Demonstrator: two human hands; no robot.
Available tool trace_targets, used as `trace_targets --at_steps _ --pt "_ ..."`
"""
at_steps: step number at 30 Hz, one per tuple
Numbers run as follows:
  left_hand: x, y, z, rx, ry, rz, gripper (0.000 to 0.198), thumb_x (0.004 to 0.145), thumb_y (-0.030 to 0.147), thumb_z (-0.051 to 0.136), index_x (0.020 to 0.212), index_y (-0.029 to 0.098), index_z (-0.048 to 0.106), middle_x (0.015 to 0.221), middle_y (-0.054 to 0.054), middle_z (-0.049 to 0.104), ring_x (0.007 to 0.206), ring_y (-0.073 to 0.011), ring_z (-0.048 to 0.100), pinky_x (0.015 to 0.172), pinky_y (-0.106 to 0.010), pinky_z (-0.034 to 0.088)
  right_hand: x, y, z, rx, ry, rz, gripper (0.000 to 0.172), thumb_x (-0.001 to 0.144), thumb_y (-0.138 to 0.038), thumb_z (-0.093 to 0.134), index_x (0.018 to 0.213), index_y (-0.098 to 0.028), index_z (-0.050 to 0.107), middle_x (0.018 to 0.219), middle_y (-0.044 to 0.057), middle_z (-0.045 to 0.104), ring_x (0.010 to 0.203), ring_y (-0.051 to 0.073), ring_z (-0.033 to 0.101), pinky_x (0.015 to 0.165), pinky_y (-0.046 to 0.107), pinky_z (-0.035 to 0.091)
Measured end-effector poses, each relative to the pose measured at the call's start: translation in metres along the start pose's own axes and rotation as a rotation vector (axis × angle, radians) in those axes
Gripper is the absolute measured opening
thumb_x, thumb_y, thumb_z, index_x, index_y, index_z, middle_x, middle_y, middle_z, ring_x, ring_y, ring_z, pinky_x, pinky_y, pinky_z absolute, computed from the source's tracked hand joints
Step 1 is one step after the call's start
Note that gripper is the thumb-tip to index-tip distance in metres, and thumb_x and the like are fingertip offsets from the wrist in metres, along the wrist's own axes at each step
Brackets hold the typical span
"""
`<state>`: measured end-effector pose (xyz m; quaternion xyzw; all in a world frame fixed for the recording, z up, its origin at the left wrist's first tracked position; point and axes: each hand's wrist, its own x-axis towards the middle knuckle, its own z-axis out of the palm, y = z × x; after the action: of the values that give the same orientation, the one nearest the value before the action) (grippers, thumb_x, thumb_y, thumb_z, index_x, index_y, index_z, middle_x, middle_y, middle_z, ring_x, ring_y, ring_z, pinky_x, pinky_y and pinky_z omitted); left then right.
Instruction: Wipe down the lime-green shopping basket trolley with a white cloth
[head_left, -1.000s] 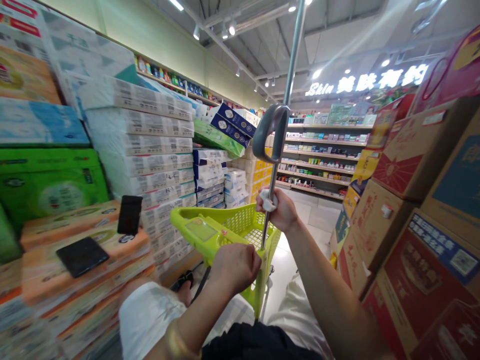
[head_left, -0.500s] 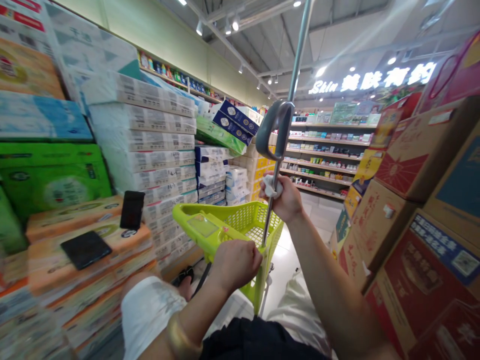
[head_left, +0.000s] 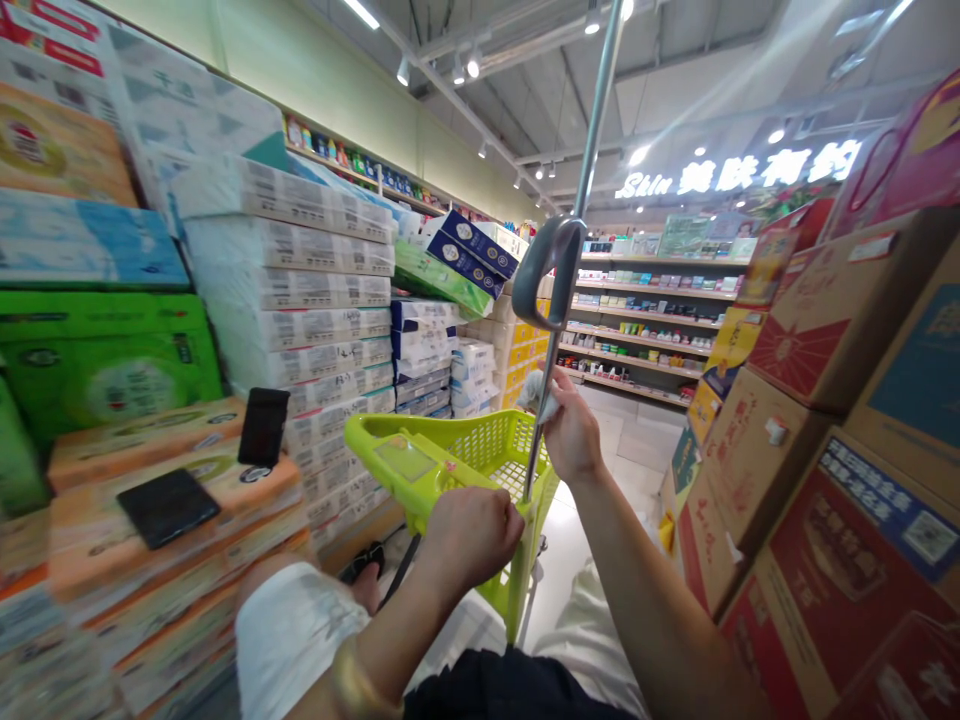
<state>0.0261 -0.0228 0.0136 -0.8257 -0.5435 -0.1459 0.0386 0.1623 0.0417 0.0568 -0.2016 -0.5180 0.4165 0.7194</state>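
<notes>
I judge work under way, remainder unclear: my right grip clamps a white wad to the metal pole below its handle, my left grip clenched by the cart, contents hidden.

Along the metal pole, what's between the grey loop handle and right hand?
In the head view, only a bare stretch of metal pole separates the grey loop handle from the right hand.
</notes>
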Motion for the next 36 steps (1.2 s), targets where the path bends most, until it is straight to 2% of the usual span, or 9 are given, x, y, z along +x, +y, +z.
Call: trace_targets --at_steps 2,4,8,14,20,23,27,33,36 --pt "0.000 0.000 0.000 0.000 0.010 0.007 0.039 0.089 0.031 0.034 0.076 0.019 0.069 0.077 -0.010 0.073 0.077 -0.0262 0.070 0.067 -0.035 0.046 -0.013 0.006 0.001 -0.192 0.081 -0.128 0.041 0.083 -0.034 0.051 0.122 -0.022 0.054 0.111 0.003 0.064 0.103 0.017 0.060 0.093 0.033 0.047" --pt "0.000 0.000 0.001 0.001 0.011 0.008 0.039 0.089 0.031 0.034 0.077 0.019 0.069 0.079 -0.011 0.073 0.078 -0.0271 0.070 0.068 -0.035 0.047 -0.029 0.020 -0.001 -0.391 0.185 -0.221 0.052 0.088 -0.036 0.051 0.137 -0.022 0.043 0.132 0.007 0.055 0.122 0.020 0.051 0.106 0.038 0.038" --pt "0.000 -0.001 0.001 0.007 0.010 0.017 0.038 0.088 0.031 0.035 0.076 0.019 0.068 0.079 -0.011 0.073 0.077 -0.0276 0.070 0.068 -0.036 0.048 -0.032 0.031 0.003 -0.581 0.259 -0.382 0.060 0.094 -0.039 0.046 0.148 -0.019 0.029 0.142 0.013 0.048 0.128 0.023 0.049 0.108 0.043 0.037" --pt "0.000 -0.001 0.002 0.022 0.020 0.020 0.039 0.089 0.030 0.033 0.074 0.019 0.067 0.073 -0.010 0.072 0.073 -0.0270 0.070 0.065 -0.035 0.047 0.004 -0.004 0.022 -0.601 0.226 -0.556 0.056 0.096 -0.039 0.043 0.147 -0.018 0.034 0.146 0.013 0.045 0.131 0.022 0.047 0.111 0.042 0.036" --pt "0.001 -0.004 0.005 0.015 0.019 0.029 0.038 0.089 0.030 0.033 0.072 0.019 0.066 0.074 -0.009 0.072 0.073 -0.0258 0.069 0.065 -0.033 0.045 -0.002 0.001 0.020 -0.591 0.262 -0.536 0.054 0.096 -0.039 0.044 0.145 -0.019 0.037 0.143 0.014 0.049 0.130 0.023 0.048 0.110 0.046 0.038" --pt "0.001 -0.004 0.004 -0.006 0.008 0.037 0.036 0.088 0.030 0.034 0.073 0.020 0.065 0.076 -0.008 0.072 0.074 -0.0253 0.069 0.065 -0.032 0.044 0.014 -0.021 0.027 -0.541 0.298 -0.581 0.052 0.097 -0.039 0.043 0.145 -0.019 0.038 0.143 0.012 0.048 0.131 0.022 0.047 0.111 0.045 0.037" --pt "0.001 -0.003 0.003 -0.025 0.008 0.035 0.035 0.089 0.029 0.034 0.075 0.021 0.065 0.080 -0.008 0.073 0.077 -0.0256 0.069 0.067 -0.033 0.043 0.032 -0.047 0.038 -0.495 0.231 -0.678 0.052 0.098 -0.037 0.041 0.146 -0.019 0.035 0.143 0.013 0.047 0.132 0.022 0.047 0.112 0.044 0.037" --pt "0.001 -0.005 0.009 -0.011 0.030 0.024 0.035 0.088 0.027 0.035 0.073 0.021 0.066 0.075 -0.007 0.072 0.074 -0.0235 0.068 0.066 -0.031 0.041 0.019 -0.025 0.037 -0.653 0.188 -0.795 0.050 0.098 -0.025 0.039 0.148 -0.022 0.030 0.151 0.012 0.038 0.140 0.021 0.036 0.115 0.046 0.032" --pt "0.002 -0.006 0.010 -0.017 0.027 0.023 0.035 0.089 0.028 0.035 0.074 0.020 0.066 0.075 -0.007 0.071 0.075 -0.0232 0.068 0.066 -0.030 0.041 0.019 -0.031 0.043 -0.701 0.164 -0.902 0.051 0.098 -0.019 0.038 0.148 -0.024 0.031 0.150 0.011 0.040 0.139 0.021 0.037 0.115 0.047 0.034"
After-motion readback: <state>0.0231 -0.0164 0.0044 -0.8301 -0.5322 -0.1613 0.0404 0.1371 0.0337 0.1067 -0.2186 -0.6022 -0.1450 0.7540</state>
